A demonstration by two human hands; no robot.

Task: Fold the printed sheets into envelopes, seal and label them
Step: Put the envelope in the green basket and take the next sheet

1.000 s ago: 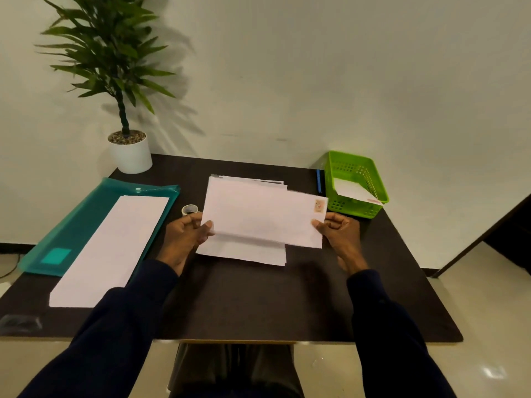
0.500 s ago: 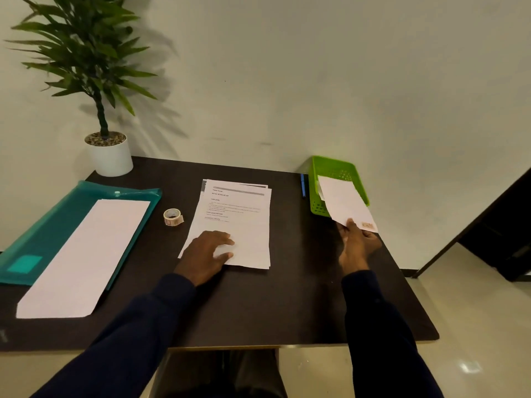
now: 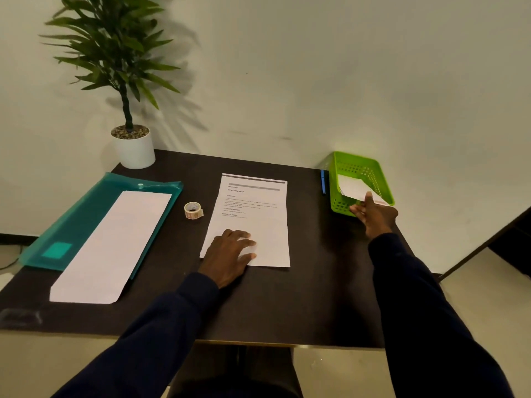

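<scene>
Teal folder (image 3: 71, 222) under a long white sheet (image 3: 115, 242) along the table's (image 3: 316, 297) left edge. Label roll (image 3: 193, 210) sits beside the printed sheets (image 3: 258, 214) at centre, unfolded. Left hand (image 3: 230, 254) presses their near-left corner, fingers flat. Green basket (image 3: 362, 168) at the far-right corner holds one envelope (image 3: 352, 186), seemingly done. Right hand (image 3: 373, 215) touches it, grip unclear. Most work remains, path looks unobstructed.

The table (image 3: 316, 297) has a dark, matt top. The printed sheets (image 3: 258, 225) at centre and the envelope (image 3: 352, 186) at right are smooth matt paper. The basket (image 3: 356, 158), right of centre, is bright green perforated plastic. The folder (image 3: 86, 214) at left is translucent teal plastic with a slight sheen.
</scene>
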